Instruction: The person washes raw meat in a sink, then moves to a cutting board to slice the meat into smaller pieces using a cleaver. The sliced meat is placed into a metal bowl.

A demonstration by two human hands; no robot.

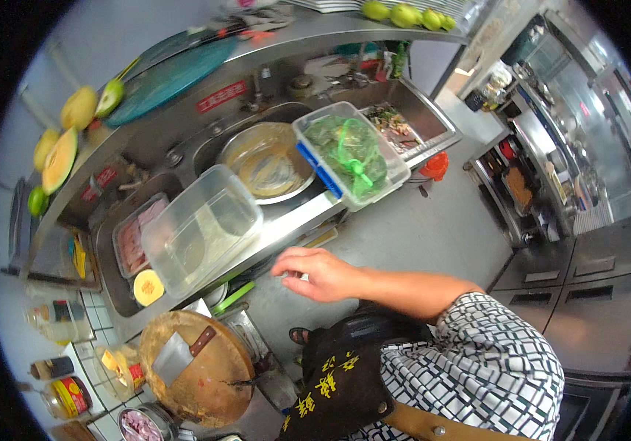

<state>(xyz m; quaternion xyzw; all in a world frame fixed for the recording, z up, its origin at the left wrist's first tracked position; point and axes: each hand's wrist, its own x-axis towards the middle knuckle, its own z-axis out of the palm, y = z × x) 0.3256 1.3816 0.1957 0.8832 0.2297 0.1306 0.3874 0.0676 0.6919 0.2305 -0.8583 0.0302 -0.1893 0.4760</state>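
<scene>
My right hand (318, 274) is held in the air in front of the steel sink counter, fingers loosely bent, thumb apart, and holds nothing. Nearest to it are the counter edge and a clear plastic tub (205, 234) that looks empty, propped over the counter. My left hand is out of view. Behind the tub stands a large steel basin (271, 160) with residue inside. Another clear tub (318, 118), holding green leaves in a tied bag (357, 149), rests to the basin's right. At lower left, a cleaver (175, 358) lies flat on a round wooden chopping block (222, 386).
A tub of pale meat (133, 237) and a cut melon half (149, 288) sit in the left sink. Sauce jars (67, 397) and a bowl of meat pieces (139, 425) stand beside the block. Fruit (404, 15) lines the overhead shelf. Steel cabinets (608, 308) stand at right.
</scene>
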